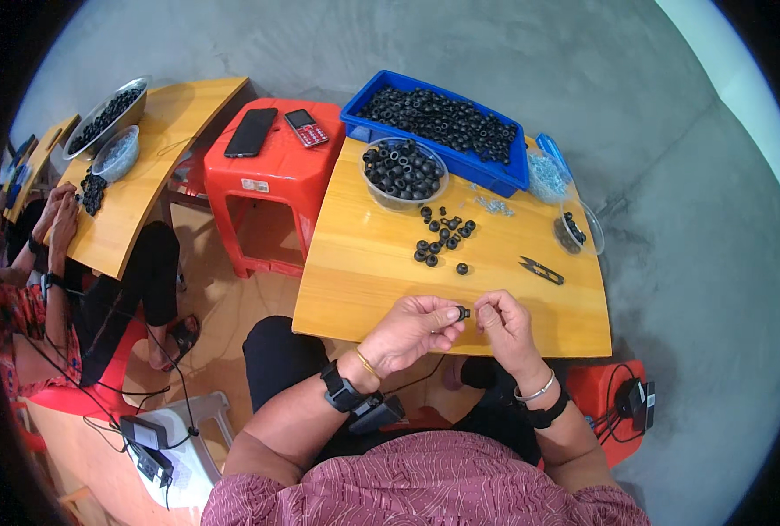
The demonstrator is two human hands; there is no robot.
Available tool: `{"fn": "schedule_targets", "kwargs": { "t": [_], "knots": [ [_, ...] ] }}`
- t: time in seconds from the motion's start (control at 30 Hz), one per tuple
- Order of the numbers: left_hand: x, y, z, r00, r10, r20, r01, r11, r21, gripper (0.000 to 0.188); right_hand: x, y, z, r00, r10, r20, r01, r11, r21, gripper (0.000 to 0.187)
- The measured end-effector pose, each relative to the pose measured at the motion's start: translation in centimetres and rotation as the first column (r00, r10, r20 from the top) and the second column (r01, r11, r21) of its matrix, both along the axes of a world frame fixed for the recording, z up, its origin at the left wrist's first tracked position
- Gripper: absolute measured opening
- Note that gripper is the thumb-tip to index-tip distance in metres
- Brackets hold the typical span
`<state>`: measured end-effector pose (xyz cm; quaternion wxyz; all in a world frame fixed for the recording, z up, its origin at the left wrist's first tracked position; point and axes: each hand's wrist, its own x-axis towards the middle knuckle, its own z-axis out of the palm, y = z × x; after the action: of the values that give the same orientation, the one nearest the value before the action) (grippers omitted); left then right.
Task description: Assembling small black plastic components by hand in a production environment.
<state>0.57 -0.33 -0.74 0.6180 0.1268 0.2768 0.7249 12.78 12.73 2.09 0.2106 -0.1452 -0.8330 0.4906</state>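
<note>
1. One held black part [464,313], just below centre.
2. Over a dozen loose black parts [462,269], above and right of centre.
3. Four clear tubs [396,204]: one upper left, one upper centre, two right.
4. One blue tray [499,181], upper centre.
5. Two phones [251,132], upper left of centre.
6. One metal bowl [125,120], upper left.

The grey wall [513,48] behind the furniture was plain, bordered at upper right by a pale band [745,66]. The floor [223,294] was tan. A yellow wood-grain table [342,276] stood centrally, a second yellow table [184,110] to its left, and a red plastic stool [276,159] between them. A white plastic stool [180,496] stood lower left. Soft shadow darkened the wall at right.
</note>
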Motion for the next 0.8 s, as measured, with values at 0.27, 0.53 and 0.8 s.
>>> {"fn": "schedule_targets", "kwargs": {
  "t": [0.27, 0.53, 0.8],
  "knots": [
    [0.5, 0.2, -0.3, 0.997, 0.062, -0.04, -0.061, 0.998, 0.022, 0.011, -0.6, -1.5, 0.9, 1.0, 0.025, -0.008, -0.025, 0.999, 0.036, 0.006],
    [0.4, 0.4, -0.4, 0.999, 0.044, 0.006, -0.045, 0.998, 0.04, 0.012, -1.1, -1.0, 2.0, 0.989, 0.131, -0.061, -0.106, 0.945, 0.309, 0.007],
    [1.1, 0.1, 0.8, 0.979, -0.032, -0.199, 0.024, 0.999, -0.045, 0.014, 0.2, -0.8, 2.6, 0.979, 0.204, 0.022, -0.191, 0.866, 0.461, 0.016]
  ]
}}
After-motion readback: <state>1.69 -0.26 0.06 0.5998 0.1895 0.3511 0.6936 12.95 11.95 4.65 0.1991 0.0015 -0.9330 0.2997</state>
